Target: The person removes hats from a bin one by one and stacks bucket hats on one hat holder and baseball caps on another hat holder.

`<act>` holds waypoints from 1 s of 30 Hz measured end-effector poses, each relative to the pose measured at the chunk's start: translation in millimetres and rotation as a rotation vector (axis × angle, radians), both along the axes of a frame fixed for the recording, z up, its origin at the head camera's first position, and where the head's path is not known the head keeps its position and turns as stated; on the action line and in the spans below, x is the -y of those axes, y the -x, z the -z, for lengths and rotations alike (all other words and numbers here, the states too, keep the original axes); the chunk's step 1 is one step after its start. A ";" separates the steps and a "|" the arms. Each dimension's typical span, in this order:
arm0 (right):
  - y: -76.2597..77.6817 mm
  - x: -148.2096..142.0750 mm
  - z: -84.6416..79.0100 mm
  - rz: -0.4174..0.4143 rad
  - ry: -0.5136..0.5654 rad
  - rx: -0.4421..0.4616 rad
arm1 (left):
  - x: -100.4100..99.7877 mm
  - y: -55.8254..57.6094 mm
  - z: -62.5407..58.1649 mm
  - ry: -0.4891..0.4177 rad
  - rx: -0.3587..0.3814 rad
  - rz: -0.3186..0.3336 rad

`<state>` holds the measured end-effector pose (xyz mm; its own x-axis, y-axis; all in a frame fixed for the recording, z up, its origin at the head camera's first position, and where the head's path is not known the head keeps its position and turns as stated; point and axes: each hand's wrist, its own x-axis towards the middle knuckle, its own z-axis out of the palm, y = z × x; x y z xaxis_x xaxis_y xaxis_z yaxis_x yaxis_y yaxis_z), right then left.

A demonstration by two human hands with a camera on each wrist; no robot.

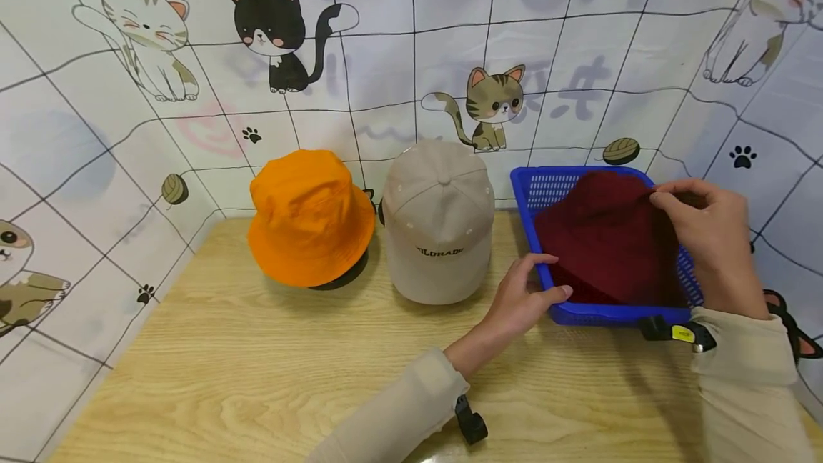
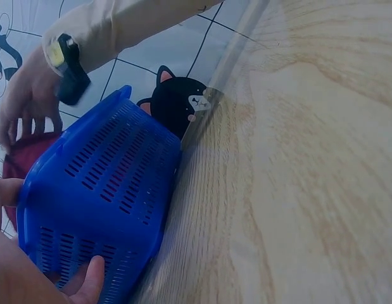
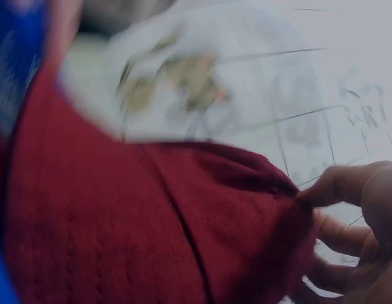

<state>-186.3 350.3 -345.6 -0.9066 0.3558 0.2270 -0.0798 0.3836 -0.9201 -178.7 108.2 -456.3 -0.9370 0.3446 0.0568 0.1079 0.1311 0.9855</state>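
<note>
A dark red bucket hat point(image 1: 604, 234) lies in a blue plastic basket point(image 1: 617, 314) at the right of the table. My right hand point(image 1: 714, 231) pinches the hat's crown between thumb and forefinger; the right wrist view shows the pinched red cloth point(image 3: 246, 209) close up, its stitched brim at the left. At the basket's front left corner my left hand point(image 1: 524, 291) grips the rim. In the left wrist view, its thumb point(image 2: 91, 282) lies against the slotted outer wall of the basket point(image 2: 120, 171).
A beige cap point(image 1: 440, 227) with dark lettering stands left of the basket, and an orange bucket hat point(image 1: 311, 216) sits farther left. Both are raised on dark supports at the back of the wooden table point(image 1: 308, 363). A wall covering point(image 1: 398, 70) with printed cats rises behind.
</note>
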 end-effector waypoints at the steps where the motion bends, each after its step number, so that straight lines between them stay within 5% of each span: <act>1: -0.4 -0.4 -0.1 -0.020 0.066 -0.018 | -0.1 -0.4 0.0 -0.001 0.001 0.000; 3: -1.2 -0.7 -0.3 -0.008 0.079 -0.037 | 0.1 -1.3 -0.1 -0.001 0.004 -0.002; 6: -1.5 -2.6 -0.5 -0.086 0.288 -0.115 | 0.3 -1.6 -0.2 -0.001 0.011 -0.004; 10: -2.6 -1.8 -1.8 -0.104 0.408 -0.201 | 0.0 -0.7 0.3 0.007 0.017 -0.007; 18: -2.0 1.1 -6.7 0.029 0.483 -0.257 | -0.1 0.4 2.0 0.018 0.015 -0.006; 23: -1.0 4.9 -10.4 0.099 0.529 -0.404 | -1.1 0.6 2.6 0.009 0.019 -0.005; 30: -10.0 8.6 -21.1 0.066 0.539 -0.600 | -1.8 0.6 1.1 -0.005 0.028 0.004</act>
<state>-176.3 341.6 -324.5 -0.6580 0.6036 0.4503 -0.6118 -0.0798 -0.7870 -179.3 110.0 -457.4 -0.9369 0.3482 0.0325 0.0809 0.1253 0.9888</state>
